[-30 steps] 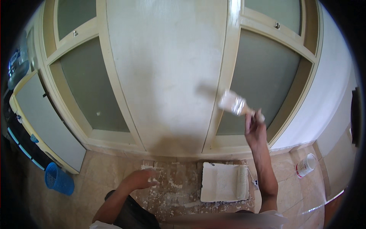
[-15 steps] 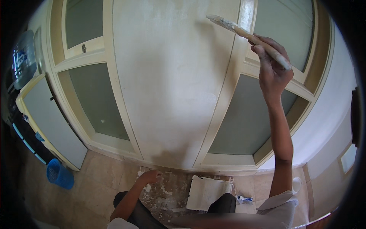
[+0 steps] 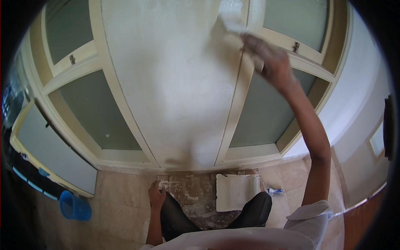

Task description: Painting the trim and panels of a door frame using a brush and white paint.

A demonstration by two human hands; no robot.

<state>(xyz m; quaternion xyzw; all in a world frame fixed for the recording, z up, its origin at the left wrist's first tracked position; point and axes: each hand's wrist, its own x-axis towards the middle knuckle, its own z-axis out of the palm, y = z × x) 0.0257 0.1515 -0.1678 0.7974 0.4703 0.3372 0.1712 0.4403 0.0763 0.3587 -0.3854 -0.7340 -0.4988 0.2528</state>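
Took the white wall panel [image 3: 175,83] as reference for all positions. Found the right hand [image 3: 268,60] raised in front of the panel's right edge, closed around the handle of a paintbrush [image 3: 234,27]. Noted the brush at the upper right of the panel, with pale bristles directed up and to the left. Recorded blur on both brush and fingers; could not determine contact between bristles and panel. Observed a brighter, wet-looking patch [image 3: 230,7] at the panel's upper right, just above the brush.

Located the left hand [image 3: 156,196] below the panel's lower left corner, beside the left knee [image 3: 170,205], with fingers bent and loosely parted around nothing visible. Could not establish touch between hand and knee.

Sighted a white-coated paint tray [image 3: 233,183] below the panel's lower right corner, with a roller [image 3: 254,185] along the right side. Identified a brown floor covering [image 3: 191,187], spattered with white, directly below the panel's foot. Registered a small blue-and-white object [image 3: 275,191] farther to the right of the panel's foot; could not make out the kind. Logged a cream-framed window [image 3: 266,108] to the panel's right, and a blue basket [image 3: 76,208] low to the panel's left.
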